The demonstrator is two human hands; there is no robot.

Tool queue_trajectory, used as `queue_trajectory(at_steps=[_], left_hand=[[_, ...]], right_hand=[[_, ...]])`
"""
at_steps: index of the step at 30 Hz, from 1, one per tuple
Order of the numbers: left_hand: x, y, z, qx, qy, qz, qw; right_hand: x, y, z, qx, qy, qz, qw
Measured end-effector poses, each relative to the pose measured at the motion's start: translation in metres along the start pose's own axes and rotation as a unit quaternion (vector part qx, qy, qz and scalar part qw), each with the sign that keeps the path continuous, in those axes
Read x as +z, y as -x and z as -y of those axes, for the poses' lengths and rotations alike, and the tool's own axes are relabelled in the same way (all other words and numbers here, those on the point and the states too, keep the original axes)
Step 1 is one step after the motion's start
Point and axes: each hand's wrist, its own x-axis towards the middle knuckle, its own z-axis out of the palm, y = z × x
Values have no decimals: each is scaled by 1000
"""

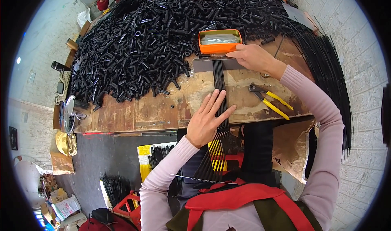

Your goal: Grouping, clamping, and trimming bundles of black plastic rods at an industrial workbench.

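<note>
A bundle of thin black rods (219,74) lies across the front of the wooden table. My left hand (207,117) rests flat on it, fingers stretched out and thumb apart. The far rod ends lie on a dark flat plate (202,66), close below an orange box (220,48) of thin pale sticks. Toward my lap the rods fan out to a thin silvery rod (203,179). My right hand (253,58) is closed at the box's near right corner, above the plate's right end; what its fingertips pinch is too small to make out.
Yellow-handled pliers (272,101) lie right of the bundle. A large heap of black tubular parts (134,47) covers the table's back and left. Long black rods (326,64) hang over the right edge. A clear-lidded round container (70,113) stands at the left edge.
</note>
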Motion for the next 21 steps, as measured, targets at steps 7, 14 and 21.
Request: queue_trajectory(at_steps=[7,14,21], left_hand=[[0,1,1,0,-6,2,1000],[0,1,1,2,-2,-4,1000],[0,0,0,5,4,-12,1000]], right_hand=[[1,-2,1,-15,-13,-4,1000],[6,-13,-3,-27,-26,-26,999],[6,-25,1,-6,-83,-22,996]])
